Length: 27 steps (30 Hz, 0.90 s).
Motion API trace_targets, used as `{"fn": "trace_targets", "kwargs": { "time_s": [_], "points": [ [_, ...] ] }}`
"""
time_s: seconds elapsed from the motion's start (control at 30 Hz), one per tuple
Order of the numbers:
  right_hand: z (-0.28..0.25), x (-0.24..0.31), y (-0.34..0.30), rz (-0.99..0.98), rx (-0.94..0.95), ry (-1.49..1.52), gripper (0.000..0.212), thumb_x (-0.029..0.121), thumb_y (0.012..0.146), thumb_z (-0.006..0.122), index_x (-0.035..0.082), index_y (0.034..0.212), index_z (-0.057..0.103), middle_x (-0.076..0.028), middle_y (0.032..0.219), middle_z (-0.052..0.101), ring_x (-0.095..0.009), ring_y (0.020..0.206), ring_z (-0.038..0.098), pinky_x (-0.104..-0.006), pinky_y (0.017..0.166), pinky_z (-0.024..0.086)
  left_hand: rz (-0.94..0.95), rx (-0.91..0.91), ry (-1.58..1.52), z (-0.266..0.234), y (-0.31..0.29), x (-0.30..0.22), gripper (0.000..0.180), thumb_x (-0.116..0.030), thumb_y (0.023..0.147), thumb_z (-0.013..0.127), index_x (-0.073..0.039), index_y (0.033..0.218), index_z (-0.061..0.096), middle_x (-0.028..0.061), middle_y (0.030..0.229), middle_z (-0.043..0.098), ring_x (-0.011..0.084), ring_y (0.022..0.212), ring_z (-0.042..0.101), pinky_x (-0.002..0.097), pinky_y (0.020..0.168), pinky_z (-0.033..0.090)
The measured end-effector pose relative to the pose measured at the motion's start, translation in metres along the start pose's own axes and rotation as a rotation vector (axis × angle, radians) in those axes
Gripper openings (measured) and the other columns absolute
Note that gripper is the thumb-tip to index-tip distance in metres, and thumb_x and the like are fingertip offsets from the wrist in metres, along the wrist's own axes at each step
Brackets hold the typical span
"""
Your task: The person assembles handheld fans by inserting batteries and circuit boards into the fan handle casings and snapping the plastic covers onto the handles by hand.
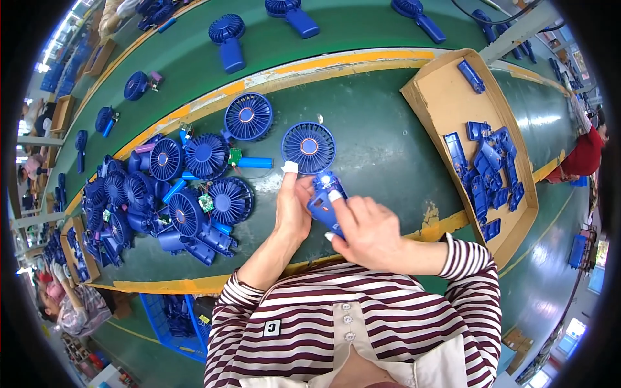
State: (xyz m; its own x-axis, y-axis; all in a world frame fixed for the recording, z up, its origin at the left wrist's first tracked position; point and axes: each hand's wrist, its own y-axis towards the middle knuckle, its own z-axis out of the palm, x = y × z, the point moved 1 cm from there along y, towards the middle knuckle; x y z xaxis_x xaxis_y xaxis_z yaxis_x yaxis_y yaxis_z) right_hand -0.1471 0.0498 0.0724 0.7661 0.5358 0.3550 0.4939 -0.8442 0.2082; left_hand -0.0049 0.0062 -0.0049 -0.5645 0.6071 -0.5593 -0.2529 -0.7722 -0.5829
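Observation:
A blue handheld fan [309,143] with a round slatted head lies just above my hands on the green worktop. My left hand [292,205] is closed around its handle from the left, with white wrapping on the thumb tip. My right hand [370,231] holds a blue plastic handle cover [320,208] against the lower handle, index finger and thumb pressing on it; those fingertips are also wrapped in white. Part of the handle's inside [328,181] shows above the cover. The fingers of my left hand are partly hidden behind the handle.
To the left is a heap of blue fans [165,160] with loose circuit boards and blue batteries [254,163]. A cardboard box [435,107] of blue cover pieces stands at the right. Beyond an orange-edged rail, more fans [227,40] lie on a green belt. A blue crate [155,320] sits below.

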Motion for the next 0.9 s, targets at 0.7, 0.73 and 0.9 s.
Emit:
{"fn": "trace_targets", "kwargs": {
  "time_s": [0.7,0.73,0.9],
  "points": [
    [0.029,-0.015,0.021,0.144,-0.023,-0.024,0.058,0.025,0.06,0.067,-0.007,0.104,0.049,-0.012,0.074,0.05,-0.024,0.053,0.056,-0.0332,0.041,0.045,0.008,0.017,-0.03,0.004,-0.001,-0.002,0.065,-0.054,0.086,0.029,0.004,0.11,0.047,0.0133,0.106,0.056,0.0233,0.091,0.056,0.0353,0.079,0.044],
    [0.029,-0.015,0.022,0.144,-0.022,-0.023,0.058,0.025,0.06,0.067,-0.007,0.104,0.049,-0.012,0.074,0.05,-0.024,0.053,0.056,-0.0332,0.041,0.045,0.008,0.016,-0.03,0.003,0.0,-0.001,0.065,-0.054,0.086,0.029,0.004,0.11,0.047,0.0133,0.106,0.056,0.0233,0.091,0.056,0.0353,0.079,0.044],
    [0.031,-0.018,0.025,0.112,0.008,-0.055,0.054,0.029,0.062,0.065,-0.009,0.098,0.053,-0.012,0.069,0.052,-0.023,0.049,0.055,-0.0329,0.039,0.044,0.014,0.024,-0.017,0.004,0.0,-0.002,0.062,-0.052,0.086,0.029,0.003,0.11,0.047,0.013,0.106,0.056,0.0219,0.088,0.057,0.0329,0.079,0.044]
  ]
}}
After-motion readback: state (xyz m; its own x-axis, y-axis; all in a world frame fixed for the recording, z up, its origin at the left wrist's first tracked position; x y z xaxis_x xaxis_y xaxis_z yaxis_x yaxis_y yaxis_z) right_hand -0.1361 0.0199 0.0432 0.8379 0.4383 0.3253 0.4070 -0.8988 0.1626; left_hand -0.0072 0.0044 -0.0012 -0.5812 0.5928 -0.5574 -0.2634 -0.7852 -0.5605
